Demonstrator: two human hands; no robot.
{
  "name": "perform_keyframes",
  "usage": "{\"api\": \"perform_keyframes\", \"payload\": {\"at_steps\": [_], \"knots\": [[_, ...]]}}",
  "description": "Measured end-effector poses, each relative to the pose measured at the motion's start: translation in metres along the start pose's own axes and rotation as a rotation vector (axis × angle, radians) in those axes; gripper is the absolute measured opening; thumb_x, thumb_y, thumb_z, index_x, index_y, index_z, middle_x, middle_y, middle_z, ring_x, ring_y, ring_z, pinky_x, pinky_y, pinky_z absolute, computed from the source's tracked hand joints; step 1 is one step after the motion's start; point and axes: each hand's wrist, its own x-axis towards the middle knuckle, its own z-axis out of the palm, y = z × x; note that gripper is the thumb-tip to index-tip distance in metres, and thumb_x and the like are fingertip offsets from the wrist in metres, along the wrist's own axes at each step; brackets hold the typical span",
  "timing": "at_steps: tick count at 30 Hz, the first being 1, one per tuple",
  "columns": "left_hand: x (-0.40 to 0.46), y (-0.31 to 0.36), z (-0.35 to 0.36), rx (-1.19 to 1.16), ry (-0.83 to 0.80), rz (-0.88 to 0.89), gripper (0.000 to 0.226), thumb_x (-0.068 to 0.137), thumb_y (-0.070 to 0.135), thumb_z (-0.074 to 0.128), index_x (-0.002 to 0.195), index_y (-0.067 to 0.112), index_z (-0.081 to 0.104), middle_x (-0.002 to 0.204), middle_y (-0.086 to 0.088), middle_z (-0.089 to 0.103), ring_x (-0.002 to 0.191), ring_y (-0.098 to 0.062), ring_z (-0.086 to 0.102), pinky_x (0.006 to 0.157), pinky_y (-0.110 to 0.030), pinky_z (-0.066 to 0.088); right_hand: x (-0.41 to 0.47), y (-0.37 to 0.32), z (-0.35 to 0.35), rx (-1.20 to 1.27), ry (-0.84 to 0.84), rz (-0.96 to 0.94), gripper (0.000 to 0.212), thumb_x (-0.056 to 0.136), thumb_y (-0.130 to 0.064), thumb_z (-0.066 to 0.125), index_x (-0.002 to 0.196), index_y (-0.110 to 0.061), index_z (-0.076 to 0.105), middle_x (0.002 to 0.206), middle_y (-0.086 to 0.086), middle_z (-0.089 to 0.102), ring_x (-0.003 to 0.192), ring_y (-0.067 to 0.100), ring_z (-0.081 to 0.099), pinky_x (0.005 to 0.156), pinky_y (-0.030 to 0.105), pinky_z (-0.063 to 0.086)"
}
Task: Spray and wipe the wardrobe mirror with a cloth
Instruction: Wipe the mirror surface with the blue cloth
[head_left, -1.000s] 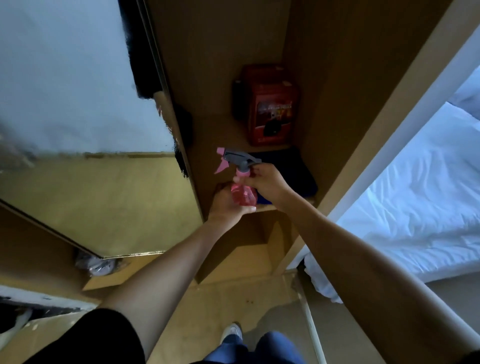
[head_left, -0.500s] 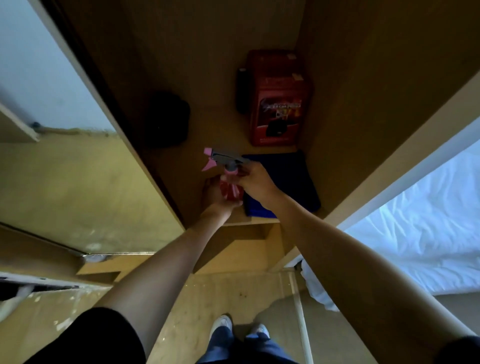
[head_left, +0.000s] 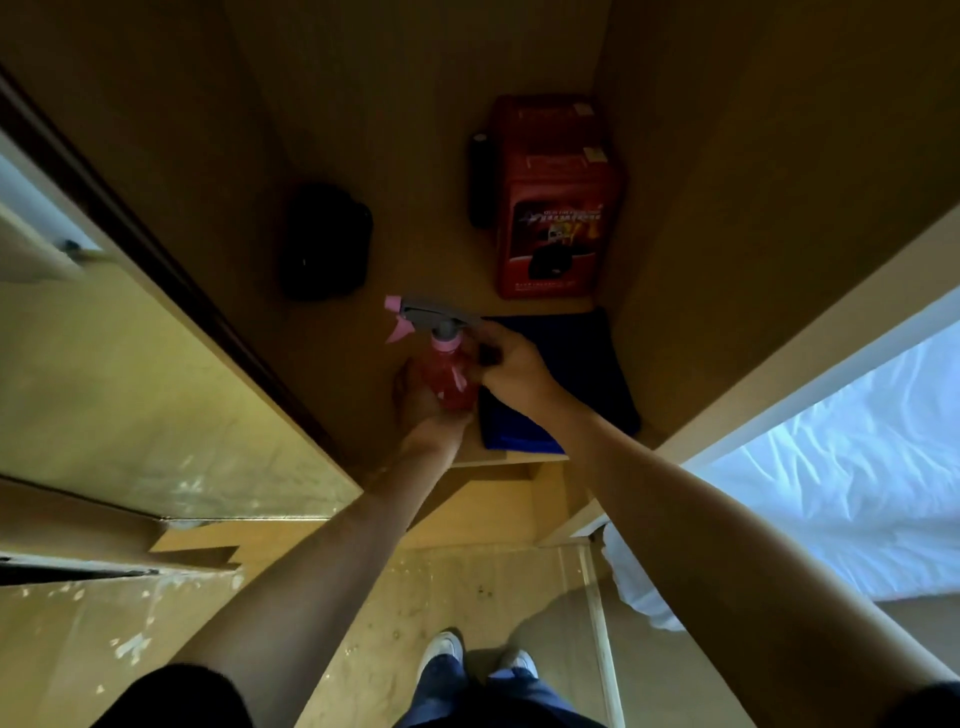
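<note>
Both hands mid-frame on the pink spray bottle (head_left: 445, 376) over the wardrobe shelf (head_left: 415, 270): left hand (head_left: 423, 402) cups the base, right hand (head_left: 511, 366) grips near the neck. Blue cloth (head_left: 563, 374) lies on the shelf right of the bottle, partly under my right hand. Red box (head_left: 553, 202) behind it, black object (head_left: 327, 241) center-left. Mirror door (head_left: 140, 384) at left. Versus half a second ago: same grip, bottle unmoved, view closer.
</note>
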Motion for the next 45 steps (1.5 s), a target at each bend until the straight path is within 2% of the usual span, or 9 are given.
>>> {"api": "perform_keyframes", "payload": {"at_steps": [3,5,9,11,18,30,35,38,45], "knots": [[-0.041,0.003,0.008,0.118,0.057,-0.017,0.041,0.089,0.024,0.064,0.119,-0.003,0.056,0.120,-0.021,0.059,0.116,-0.032,0.054,0.095,-0.036,0.041,-0.004,0.018,-0.027,-0.275,0.184,-0.069,0.044,0.093,-0.013,0.063,0.136,-0.009,0.053,0.138,0.008,0.055,0.129,0.022,0.049,0.104,0.019,0.038],[-0.069,0.007,0.010,0.069,0.206,0.121,0.042,0.087,0.015,0.065,0.122,-0.003,0.050,0.120,-0.016,0.054,0.114,-0.029,0.048,0.095,-0.033,0.039,-0.005,0.032,-0.041,-0.446,0.257,-0.078,0.047,0.096,-0.018,0.057,0.141,-0.010,0.047,0.146,0.009,0.047,0.138,0.024,0.039,0.113,0.030,0.032],[-0.071,0.015,0.026,0.112,0.086,0.619,0.032,0.088,0.005,0.057,0.120,0.009,0.055,0.119,-0.005,0.055,0.115,-0.018,0.049,0.096,-0.030,0.045,-0.008,0.052,-0.052,-0.826,0.225,-0.061,0.053,0.102,-0.031,0.041,0.152,-0.017,0.030,0.160,0.008,0.023,0.149,0.025,0.012,0.122,0.041,0.010],[-0.048,0.026,0.037,0.172,0.031,0.696,0.037,0.090,0.002,0.051,0.127,0.008,0.054,0.130,-0.007,0.053,0.121,-0.019,0.049,0.101,-0.032,0.044,-0.010,0.061,-0.056,-0.959,0.178,-0.034,0.053,0.104,-0.035,0.032,0.154,-0.023,0.020,0.163,0.005,0.014,0.150,0.024,0.004,0.122,0.043,0.002],[0.005,0.027,0.068,0.540,-0.235,0.615,0.053,0.106,0.025,0.022,0.153,0.007,0.005,0.162,-0.008,-0.001,0.149,-0.017,-0.006,0.119,-0.025,-0.005,-0.023,0.088,-0.049,-1.039,0.142,0.031,0.076,0.088,-0.047,-0.009,0.155,-0.021,0.014,0.163,0.006,0.012,0.151,0.021,0.005,0.120,0.037,-0.002],[-0.009,0.011,0.068,0.711,-0.178,0.651,0.053,0.105,0.029,0.015,0.153,0.011,0.001,0.162,-0.004,-0.002,0.148,-0.014,-0.009,0.116,-0.026,-0.012,-0.034,0.085,-0.041,-1.115,0.134,0.073,0.079,0.083,-0.046,-0.019,0.156,-0.022,0.002,0.164,0.004,0.002,0.151,0.020,-0.003,0.119,0.037,-0.007],[-0.026,0.003,0.066,0.710,-0.126,0.682,0.069,0.093,0.040,-0.007,0.153,0.010,0.011,0.162,-0.004,0.009,0.149,-0.016,0.001,0.116,-0.027,-0.009,-0.051,0.086,-0.038,-1.107,0.114,0.090,0.065,0.094,-0.045,-0.011,0.155,-0.023,-0.005,0.164,0.003,-0.006,0.150,0.018,-0.009,0.119,0.036,-0.009],[-0.036,-0.003,0.065,0.720,-0.113,0.681,0.058,0.102,0.036,0.006,0.153,0.010,0.011,0.162,-0.004,0.009,0.149,-0.015,0.000,0.115,-0.026,-0.011,-0.063,0.086,-0.037,-1.081,0.100,0.101,0.055,0.104,-0.039,0.008,0.155,-0.024,-0.007,0.163,0.001,-0.010,0.150,0.016,-0.012,0.119,0.035,-0.010],[-0.059,-0.013,0.058,0.632,-0.141,0.694,0.052,0.106,0.029,0.022,0.153,0.010,0.013,0.162,-0.004,0.008,0.149,-0.014,-0.002,0.117,-0.027,-0.008,-0.083,0.086,-0.032,-1.048,0.100,0.106,0.055,0.105,-0.039,0.009,0.155,-0.024,-0.007,0.163,0.001,-0.012,0.149,0.015,-0.014,0.120,0.034,-0.011]]}}
